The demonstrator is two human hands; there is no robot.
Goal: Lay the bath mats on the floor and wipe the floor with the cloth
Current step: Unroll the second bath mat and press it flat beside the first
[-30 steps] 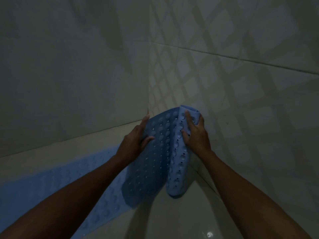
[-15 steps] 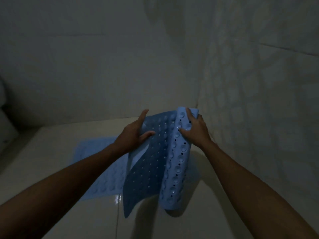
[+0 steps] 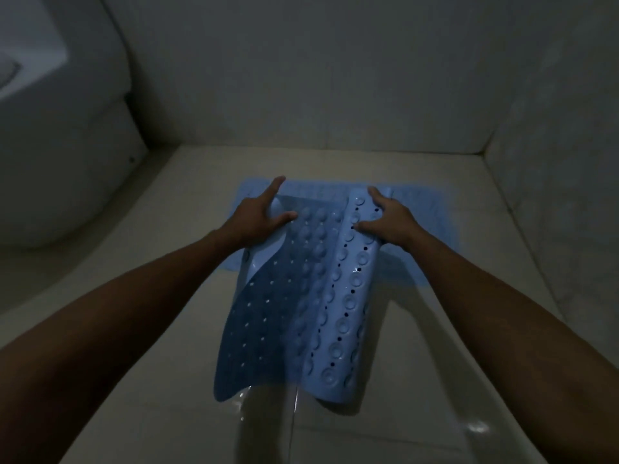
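I hold a blue rubber bath mat [image 3: 301, 306] with holes and suction cups, half curled along its length, hanging down toward me above the floor. My left hand [image 3: 259, 212] grips its upper left corner, thumb on top. My right hand [image 3: 385, 217] grips the rolled right edge at the top. A second blue bath mat [image 3: 425, 209] lies flat on the pale tiled floor [image 3: 418, 346] behind and under the held one. No cloth is in sight.
A white toilet [image 3: 63, 145] stands at the left. Tiled walls close in at the back [image 3: 318, 78] and right [image 3: 562, 162]. The floor looks wet and glossy near me. The room is dim.
My view has swung from the wall corner down to the floor. The held mat has moved left and down over the flat mat and has unrolled further between my hands.
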